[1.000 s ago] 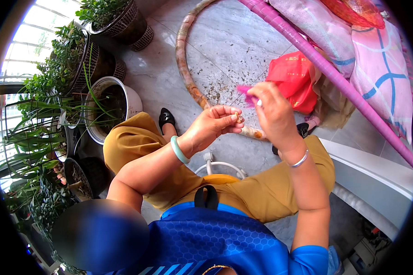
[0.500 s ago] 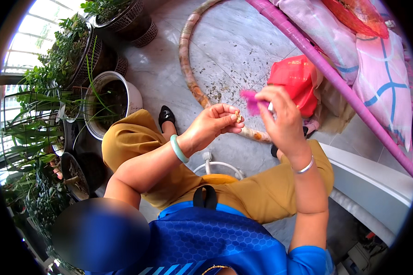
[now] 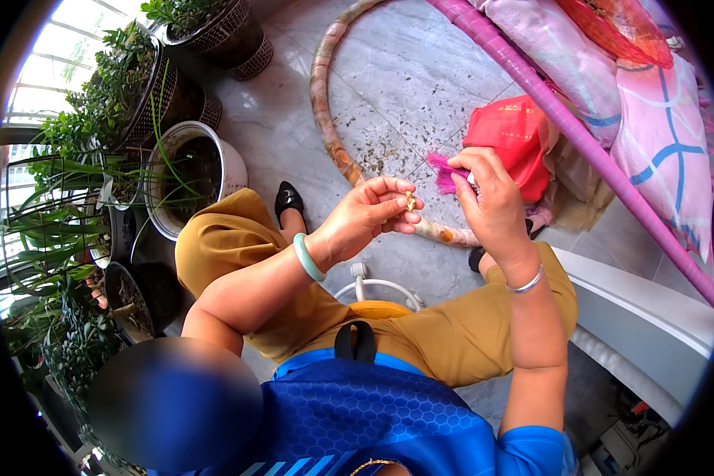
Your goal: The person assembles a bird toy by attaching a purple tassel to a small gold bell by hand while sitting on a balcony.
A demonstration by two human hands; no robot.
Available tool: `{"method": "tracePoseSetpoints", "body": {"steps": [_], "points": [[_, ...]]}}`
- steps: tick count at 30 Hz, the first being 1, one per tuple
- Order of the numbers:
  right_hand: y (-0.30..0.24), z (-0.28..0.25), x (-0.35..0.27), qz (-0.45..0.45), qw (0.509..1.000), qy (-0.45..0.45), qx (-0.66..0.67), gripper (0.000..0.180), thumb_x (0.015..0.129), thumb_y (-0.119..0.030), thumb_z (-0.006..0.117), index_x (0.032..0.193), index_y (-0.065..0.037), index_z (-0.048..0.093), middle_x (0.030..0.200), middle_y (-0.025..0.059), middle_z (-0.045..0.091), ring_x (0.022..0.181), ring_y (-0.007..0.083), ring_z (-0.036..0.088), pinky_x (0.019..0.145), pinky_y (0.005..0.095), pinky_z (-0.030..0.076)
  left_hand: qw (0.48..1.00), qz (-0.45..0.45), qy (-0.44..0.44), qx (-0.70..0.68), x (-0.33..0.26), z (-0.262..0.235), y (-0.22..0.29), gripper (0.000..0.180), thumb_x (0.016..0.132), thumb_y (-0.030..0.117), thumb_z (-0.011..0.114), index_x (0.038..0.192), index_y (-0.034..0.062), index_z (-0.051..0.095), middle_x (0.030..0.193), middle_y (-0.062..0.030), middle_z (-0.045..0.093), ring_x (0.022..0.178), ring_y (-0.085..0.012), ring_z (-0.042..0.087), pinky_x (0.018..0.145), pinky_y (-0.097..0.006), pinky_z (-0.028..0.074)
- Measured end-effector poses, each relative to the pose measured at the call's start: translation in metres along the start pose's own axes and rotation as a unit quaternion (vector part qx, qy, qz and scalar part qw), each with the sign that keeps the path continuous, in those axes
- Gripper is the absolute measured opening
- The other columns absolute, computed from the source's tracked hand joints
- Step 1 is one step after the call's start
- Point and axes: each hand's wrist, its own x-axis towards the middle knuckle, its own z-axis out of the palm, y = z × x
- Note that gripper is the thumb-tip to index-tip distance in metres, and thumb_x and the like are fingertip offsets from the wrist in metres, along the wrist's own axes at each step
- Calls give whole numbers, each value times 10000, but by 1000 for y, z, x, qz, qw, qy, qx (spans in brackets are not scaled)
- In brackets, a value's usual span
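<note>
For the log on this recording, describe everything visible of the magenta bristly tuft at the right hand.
The magenta bristly tuft is made of thin, synthetic-looking strands, fanned unevenly at the free end. The person's bare right hand pinches it between thumb and fingers. It points leftward, above the grey tiled floor and apart from the left hand. Its other end is hidden in the grip.

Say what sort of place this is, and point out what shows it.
Probably a home balcony or sunroom: potted plants stand along a bright window at the left, and pink patterned fabric, perhaps bedding, shows at the upper right.
</note>
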Motion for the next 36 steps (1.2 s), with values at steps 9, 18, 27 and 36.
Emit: {"method": "tracePoseSetpoints", "body": {"steps": [9, 18, 27, 36], "points": [[0, 2, -1, -4, 1000, -13, -6, 270, 705, 75, 596, 940, -45, 541, 924, 99, 545, 822, 275, 582, 665, 352, 485, 1000, 7, 18, 23, -1, 2, 1, 199, 901, 79, 529, 1097, 47, 525, 1048, -84, 594, 904, -148, 610, 793, -292, 512], [-3, 5, -2, -10, 1000, -26, 0, 264, 712, 69, 599, 943, -45, 538, 917, 103, 545, 793, 280, 589, 652, 353, 480, 999, -3, 38, 34, -1, -1, -2, 187, 901, 119, 541, 1084, 82, 549, 1077, -79, 606, 937, -146, 606, 771, -280, 486], [-4, 5, -5, -21, 999, -30, 5, 284, 709, 72, 602, 962, -42, 541, 931, 114, 545, 809, 285, 589, 667, 358, 483, 996, -20, 74, 37, 1, -5, -5, 209, 916, 169, 523, 1100, 78, 562, 1072, -70, 617, 956, -141, 598, 767, -258, 468], [-8, -1, -3, -23, 1000, -3, 19, 287, 708, 67, 617, 964, -39, 544, 936, 119, 548, 816, 287, 587, 668, 354, 487, 996, -60, 63, -7, 1, -2, -2, 276, 936, 89, 424, 1194, 33, 504, 1158, -95, 578, 1016, -155, 581, 807, -266, 472]]}}
